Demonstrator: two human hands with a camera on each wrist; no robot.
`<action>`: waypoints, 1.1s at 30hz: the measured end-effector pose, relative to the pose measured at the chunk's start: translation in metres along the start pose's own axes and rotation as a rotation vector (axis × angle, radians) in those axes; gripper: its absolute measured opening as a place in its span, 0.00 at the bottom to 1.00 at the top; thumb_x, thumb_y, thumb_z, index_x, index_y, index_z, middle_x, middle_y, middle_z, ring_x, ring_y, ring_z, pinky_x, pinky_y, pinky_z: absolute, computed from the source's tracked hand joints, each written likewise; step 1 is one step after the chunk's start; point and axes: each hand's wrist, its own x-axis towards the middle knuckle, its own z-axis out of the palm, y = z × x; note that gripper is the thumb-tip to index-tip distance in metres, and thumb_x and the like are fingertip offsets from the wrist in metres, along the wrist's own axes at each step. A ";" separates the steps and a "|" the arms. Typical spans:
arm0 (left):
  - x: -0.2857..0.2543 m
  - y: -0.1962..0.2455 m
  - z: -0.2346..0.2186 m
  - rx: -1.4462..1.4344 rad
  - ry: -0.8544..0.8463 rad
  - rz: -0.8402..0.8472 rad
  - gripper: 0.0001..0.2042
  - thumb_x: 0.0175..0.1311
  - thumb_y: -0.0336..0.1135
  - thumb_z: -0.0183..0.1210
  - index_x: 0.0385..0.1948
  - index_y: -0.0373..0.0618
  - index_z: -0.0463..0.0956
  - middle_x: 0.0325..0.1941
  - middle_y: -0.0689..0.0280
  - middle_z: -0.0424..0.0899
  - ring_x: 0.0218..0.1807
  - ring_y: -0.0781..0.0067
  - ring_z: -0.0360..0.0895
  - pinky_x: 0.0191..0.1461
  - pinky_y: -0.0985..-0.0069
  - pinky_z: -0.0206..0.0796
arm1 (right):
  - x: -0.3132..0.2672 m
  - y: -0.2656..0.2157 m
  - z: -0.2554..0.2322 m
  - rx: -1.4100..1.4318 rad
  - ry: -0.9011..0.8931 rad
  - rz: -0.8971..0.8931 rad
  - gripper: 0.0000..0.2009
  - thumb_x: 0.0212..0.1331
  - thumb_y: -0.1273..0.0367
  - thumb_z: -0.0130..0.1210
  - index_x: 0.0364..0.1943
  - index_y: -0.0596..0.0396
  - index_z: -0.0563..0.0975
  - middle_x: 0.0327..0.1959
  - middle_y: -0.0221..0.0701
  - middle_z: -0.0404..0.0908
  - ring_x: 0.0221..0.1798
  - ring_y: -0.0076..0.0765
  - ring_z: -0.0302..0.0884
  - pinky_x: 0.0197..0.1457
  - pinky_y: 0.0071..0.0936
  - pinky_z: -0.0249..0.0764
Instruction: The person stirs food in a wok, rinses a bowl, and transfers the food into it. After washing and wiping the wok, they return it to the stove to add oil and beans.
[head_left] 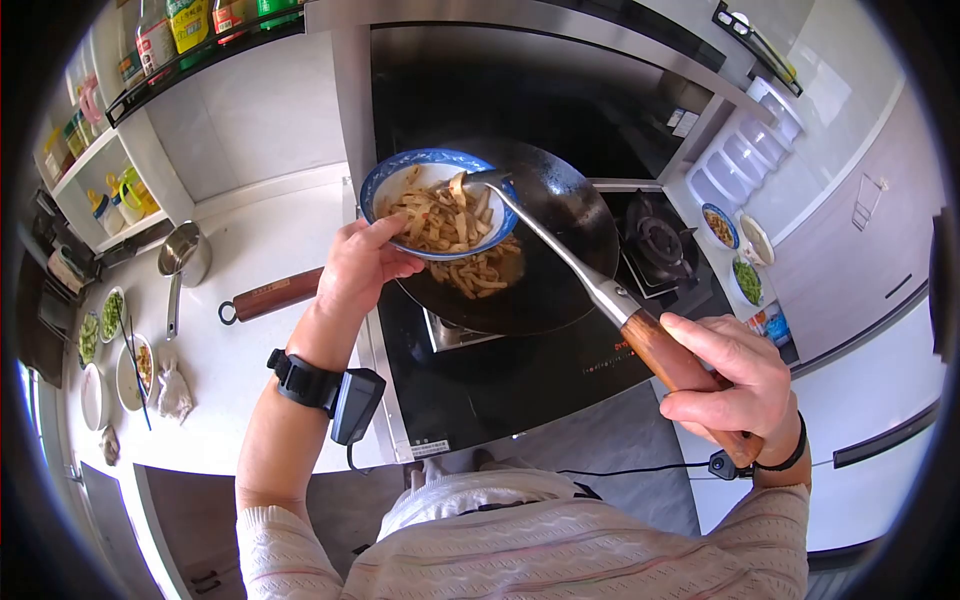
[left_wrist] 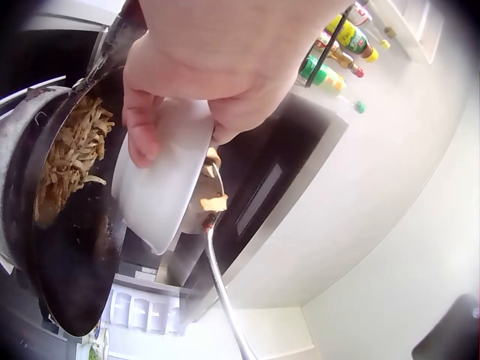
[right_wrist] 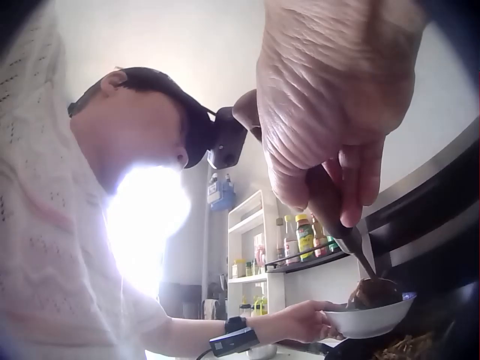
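while the left forearm reaches out over the stove, the left hand (head_left: 362,262) grips the blue-rimmed bowl (head_left: 437,203) of noodles by its edge, tilted above the black wok (head_left: 540,255) (some noodles lie in the wok). the right hand (head_left: 730,385) is curled round the spatula (head_left: 560,250) by its wooden handle, blade in the bowl.

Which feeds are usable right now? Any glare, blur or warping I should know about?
Head view: sharp and evenly lit, but fisheye bends the counter edges; bowl and wok read clearly. Left wrist view: left hand close to the lens, overexposed and soft; bowl underside washed out. Right wrist view: strong backlight blows out the centre-left, right hand fills the top, bowl small at the bottom.
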 end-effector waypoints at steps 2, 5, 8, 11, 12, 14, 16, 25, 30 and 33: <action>-0.002 0.002 0.001 -0.009 -0.011 -0.001 0.15 0.58 0.36 0.53 0.36 0.28 0.70 0.26 0.56 0.79 0.21 0.71 0.77 0.25 0.83 0.71 | 0.004 -0.003 -0.002 -0.038 -0.042 -0.021 0.09 0.34 0.72 0.61 0.25 0.48 0.79 0.45 0.52 0.73 0.33 0.43 0.76 0.34 0.29 0.73; -0.004 0.003 0.003 -0.022 -0.001 -0.009 0.15 0.58 0.36 0.53 0.35 0.28 0.70 0.26 0.55 0.79 0.21 0.71 0.77 0.25 0.84 0.71 | 0.005 -0.006 -0.002 -0.100 -0.125 -0.069 0.07 0.34 0.70 0.60 0.22 0.48 0.77 0.50 0.52 0.69 0.39 0.44 0.75 0.41 0.35 0.72; -0.005 0.002 0.005 -0.010 0.027 -0.002 0.15 0.58 0.36 0.53 0.35 0.28 0.70 0.26 0.55 0.79 0.21 0.71 0.77 0.25 0.84 0.70 | 0.008 -0.011 -0.005 -0.119 -0.231 -0.101 0.07 0.32 0.71 0.60 0.20 0.48 0.75 0.53 0.51 0.67 0.40 0.44 0.74 0.43 0.36 0.71; -0.004 0.000 0.005 -0.007 0.035 -0.016 0.15 0.59 0.36 0.53 0.37 0.28 0.70 0.26 0.56 0.79 0.20 0.69 0.78 0.22 0.84 0.71 | 0.014 -0.014 -0.014 -0.160 -0.272 -0.109 0.07 0.32 0.71 0.60 0.22 0.49 0.76 0.52 0.51 0.68 0.40 0.45 0.74 0.41 0.36 0.72; -0.004 0.000 0.005 -0.007 0.033 -0.018 0.15 0.59 0.36 0.53 0.37 0.28 0.70 0.26 0.56 0.79 0.20 0.69 0.78 0.22 0.84 0.71 | 0.016 -0.013 -0.018 -0.130 -0.218 -0.056 0.08 0.33 0.71 0.60 0.23 0.49 0.77 0.50 0.50 0.69 0.39 0.45 0.75 0.41 0.37 0.72; -0.007 0.000 0.005 0.006 0.077 -0.007 0.16 0.59 0.36 0.53 0.38 0.28 0.70 0.26 0.56 0.79 0.21 0.69 0.77 0.23 0.83 0.70 | 0.010 -0.007 -0.027 -0.102 -0.124 0.008 0.10 0.32 0.72 0.60 0.26 0.49 0.79 0.46 0.50 0.72 0.37 0.47 0.76 0.39 0.37 0.73; -0.013 0.002 0.003 -0.009 0.084 0.015 0.16 0.58 0.37 0.54 0.37 0.27 0.70 0.26 0.55 0.79 0.21 0.69 0.77 0.23 0.83 0.70 | 0.000 0.003 -0.029 0.023 0.093 0.185 0.09 0.39 0.75 0.59 0.29 0.53 0.78 0.44 0.50 0.74 0.37 0.46 0.78 0.40 0.33 0.74; -0.066 0.023 -0.028 -0.033 0.222 0.163 0.14 0.59 0.33 0.52 0.39 0.28 0.70 0.28 0.54 0.80 0.20 0.69 0.77 0.22 0.82 0.70 | 0.008 0.127 0.031 0.538 0.616 0.891 0.08 0.54 0.70 0.54 0.33 0.63 0.74 0.31 0.33 0.77 0.29 0.27 0.80 0.30 0.15 0.71; -0.098 0.030 -0.048 -0.044 0.279 0.207 0.13 0.59 0.33 0.51 0.38 0.29 0.71 0.27 0.55 0.80 0.20 0.70 0.77 0.20 0.83 0.69 | 0.017 0.157 0.055 0.857 0.528 0.910 0.06 0.54 0.69 0.55 0.33 0.58 0.75 0.31 0.34 0.79 0.29 0.30 0.81 0.30 0.16 0.73; -0.111 0.031 -0.054 -0.057 0.293 0.228 0.12 0.60 0.33 0.51 0.38 0.30 0.71 0.29 0.56 0.80 0.20 0.71 0.78 0.19 0.83 0.69 | 0.026 0.158 0.049 0.851 0.394 0.754 0.06 0.54 0.70 0.55 0.32 0.57 0.75 0.31 0.34 0.79 0.28 0.30 0.81 0.30 0.17 0.74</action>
